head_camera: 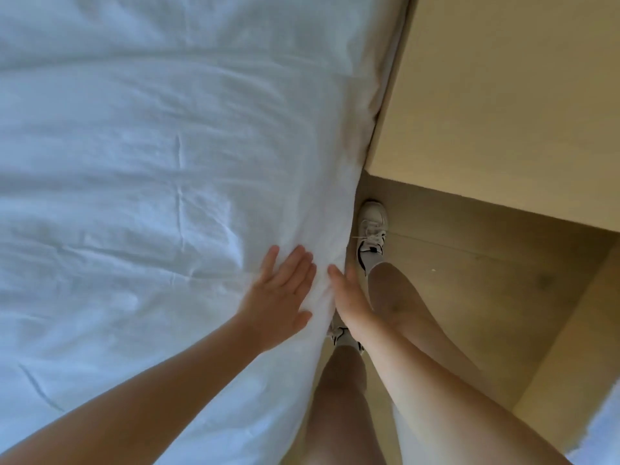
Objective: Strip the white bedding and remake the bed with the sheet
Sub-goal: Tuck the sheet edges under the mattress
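Note:
A white sheet (134,169) covers the bed and fills the left two thirds of the head view, lightly creased. My left hand (281,297) lies flat on the sheet near the bed's right edge, fingers straight and spread. My right hand (345,297) presses edge-on against the side of the bed where the sheet (322,286) folds down, fingers straight. Neither hand holds any cloth.
A pale wooden bedside cabinet (503,95) stands tight against the bed at the upper right. My legs and white trainers (370,236) stand on the wooden floor (469,280) in the narrow gap beside the bed. More white fabric (607,427) shows at the lower right corner.

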Demonstrator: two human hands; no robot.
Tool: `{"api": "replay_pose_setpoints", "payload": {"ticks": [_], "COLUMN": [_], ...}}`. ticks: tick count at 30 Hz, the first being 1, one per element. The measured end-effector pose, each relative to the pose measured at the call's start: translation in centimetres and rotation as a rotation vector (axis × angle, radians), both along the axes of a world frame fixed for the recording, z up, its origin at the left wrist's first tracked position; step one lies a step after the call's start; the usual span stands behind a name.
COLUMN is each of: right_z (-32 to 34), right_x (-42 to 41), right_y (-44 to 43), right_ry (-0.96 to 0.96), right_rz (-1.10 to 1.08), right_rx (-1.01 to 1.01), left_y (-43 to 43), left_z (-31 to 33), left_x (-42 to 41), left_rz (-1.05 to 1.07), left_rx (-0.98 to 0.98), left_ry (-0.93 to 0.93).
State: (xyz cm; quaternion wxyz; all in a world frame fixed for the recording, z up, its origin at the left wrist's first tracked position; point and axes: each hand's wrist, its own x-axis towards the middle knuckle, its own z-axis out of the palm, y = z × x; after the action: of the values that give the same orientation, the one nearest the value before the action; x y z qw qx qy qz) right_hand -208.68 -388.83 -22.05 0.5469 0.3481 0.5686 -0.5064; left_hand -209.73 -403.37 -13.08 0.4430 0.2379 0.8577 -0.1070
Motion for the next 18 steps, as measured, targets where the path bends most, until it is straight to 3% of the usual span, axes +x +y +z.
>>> {"api": "replay_pose_setpoints", "payload": {"ticks": [2,4,9,15,18], "right_z": [1.2,2.3,4.1,4.7,5.7], "right_x": [1.3,3.1,10.7,20.5,23.4], "right_y": [-0.2,-0.3,-1.3,-2.3,-2.4], "right_ry": [-0.171,-0.252,-0.263,-0.274,-0.271], "right_rz": [-0.131,-0.104,-0.112,-0.341,-0.446], "right_rx": [-0.083,-0.181,-0.258,-0.387,-0.439], "left_y": [0.3,0.4,0.5,0.1,-0.5], "left_z": [0.2,0.7,1.5,3.0,4.7], "left_x": [2.2,4.7,12.4,21.6,27.1], "left_rz": [0.031,0.067,0.199,0.334,0.525], "left_rx": [-0.001,0.014,0.128,0.174,0.132], "left_ry": [0.008,0.025,0.191,0.349,0.325]}}
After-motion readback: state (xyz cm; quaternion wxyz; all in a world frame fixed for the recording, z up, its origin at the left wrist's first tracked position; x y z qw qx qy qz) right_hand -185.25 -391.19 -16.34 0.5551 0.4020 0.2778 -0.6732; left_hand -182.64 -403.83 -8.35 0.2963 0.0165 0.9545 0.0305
